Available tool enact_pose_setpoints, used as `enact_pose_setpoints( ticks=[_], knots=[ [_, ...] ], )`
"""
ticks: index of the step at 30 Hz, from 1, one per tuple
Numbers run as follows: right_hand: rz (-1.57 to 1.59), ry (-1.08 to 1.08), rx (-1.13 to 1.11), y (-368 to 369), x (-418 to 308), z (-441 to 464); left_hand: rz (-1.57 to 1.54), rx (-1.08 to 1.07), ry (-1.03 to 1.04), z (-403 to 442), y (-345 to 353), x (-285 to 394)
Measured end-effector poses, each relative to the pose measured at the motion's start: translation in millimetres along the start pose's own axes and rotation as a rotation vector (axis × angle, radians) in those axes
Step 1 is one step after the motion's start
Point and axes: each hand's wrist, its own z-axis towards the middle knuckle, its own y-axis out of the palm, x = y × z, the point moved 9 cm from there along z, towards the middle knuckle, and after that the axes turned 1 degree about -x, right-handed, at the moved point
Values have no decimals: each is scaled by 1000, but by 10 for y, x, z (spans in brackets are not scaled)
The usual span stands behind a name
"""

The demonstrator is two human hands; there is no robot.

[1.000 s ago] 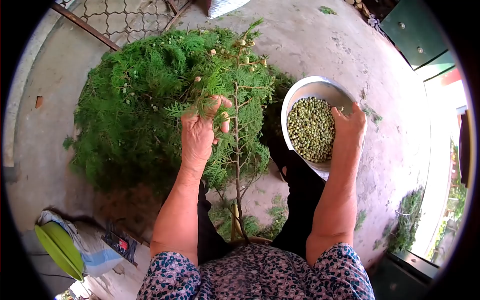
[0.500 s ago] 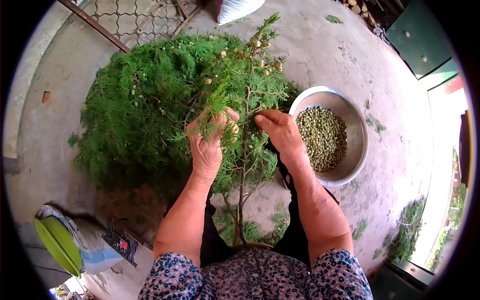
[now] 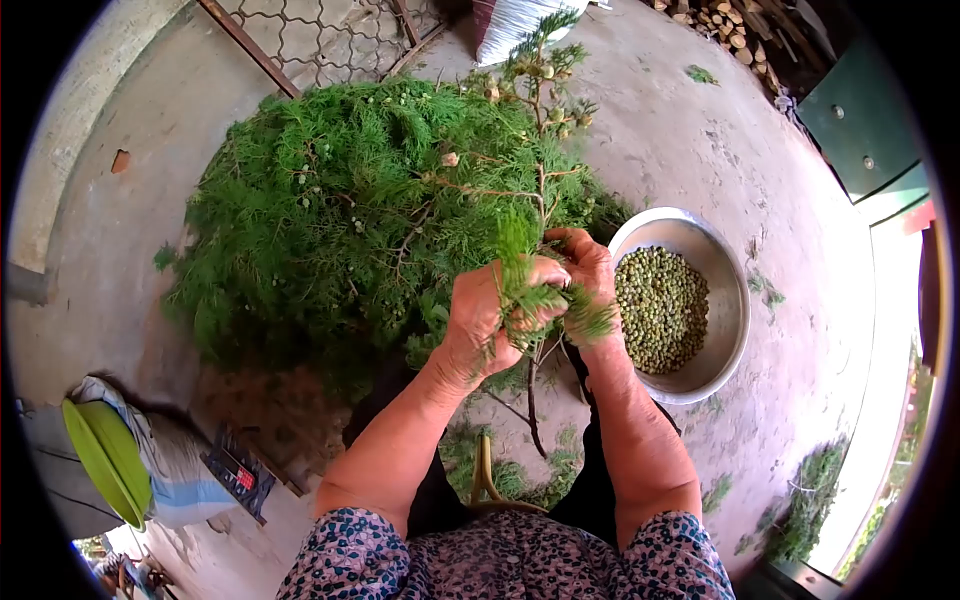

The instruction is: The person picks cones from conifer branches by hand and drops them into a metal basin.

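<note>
A long evergreen branch (image 3: 541, 195) with a bare brown lower stem stands in front of me, bearing small round cones (image 3: 556, 115) near its tip. My left hand (image 3: 485, 315) is closed, with feathery green sprigs (image 3: 517, 250) poking out between its fingers. Right against it, my right hand (image 3: 592, 275) is closed at the branch's stem, its fingertips partly hidden by foliage. To the right of my right hand sits a metal basin (image 3: 735, 310) holding many small green cones (image 3: 660, 310).
A large heap of cut evergreen branches (image 3: 300, 220) lies to the left. Behind it are a metal grid (image 3: 320, 40) and a white sack (image 3: 520, 30). A lime-green basin (image 3: 105, 460) leans at lower left. Stacked firewood (image 3: 735, 35) and a green panel (image 3: 855, 115) are at upper right.
My left hand has moved right and down to meet my right hand, carrying sprigs with it. The branch's lower end has risen and shifted right. The whole view has shifted slightly.
</note>
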Motion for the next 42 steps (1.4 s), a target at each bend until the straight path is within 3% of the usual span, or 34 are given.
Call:
enact_pose_setpoints(
  ticks=[1,3,5,7,9,11,12,13,15,19,20,23,25,27,28,31,33,35,37,41,42],
  knots=[
    [238,-24,-32,-1,-44,14,39,-24,63,19,32,67],
    [48,-69,34,-115,-142,20,-103,-21,-94,-29,73,-70],
    [-30,-96,76,-190,-193,37,241,-115,173,14,71,96],
    [290,34,116,-282,-80,64,283,-127,167,44,72,122],
    [145,-43,161,-317,-137,53,324,-141,161,41,122,128],
    [2,-119,209,-398,-132,30,-361,18,-128,12,82,-110],
    [-361,-211,171,-339,-242,15,-198,-165,-204,17,118,-86],
    [-409,-209,173,-350,-255,-29,-200,-166,-203,20,100,-126],
    [-505,-207,176,-325,-348,-129,-714,-53,-375,16,71,-381],
    [-527,-371,-78,-359,42,-5,-479,218,-594,-125,-256,-739],
    [-531,-411,-143,-360,130,6,-429,239,-553,-122,-287,-786],
    [-176,-309,-77,-215,-88,-61,-420,285,-575,-143,-268,-831],
    [24,-48,8,-211,31,2,-436,278,-598,-163,-258,-843],
    [-424,-370,-3,-40,-435,-83,-449,271,-621,-191,-252,-859],
    [-314,-202,-26,4,-448,-94,-511,311,-629,-216,-261,-880],
    [-137,-44,-39,82,-285,-161,-552,311,-690,-212,-244,-819],
    [172,-1,-44,104,-112,-161,-426,603,-909,-386,-381,-777],
    [-432,-442,39,-32,39,-158,-446,622,-903,-468,-430,-1006],
    [128,25,-220,242,28,-186,-804,549,-866,-437,-320,-1091],
    [281,199,-148,352,-19,-268,-520,595,-1091,-708,-420,-911],
    [281,200,-148,338,15,-266,-698,564,-824,-786,-424,-1108]
  ],
)
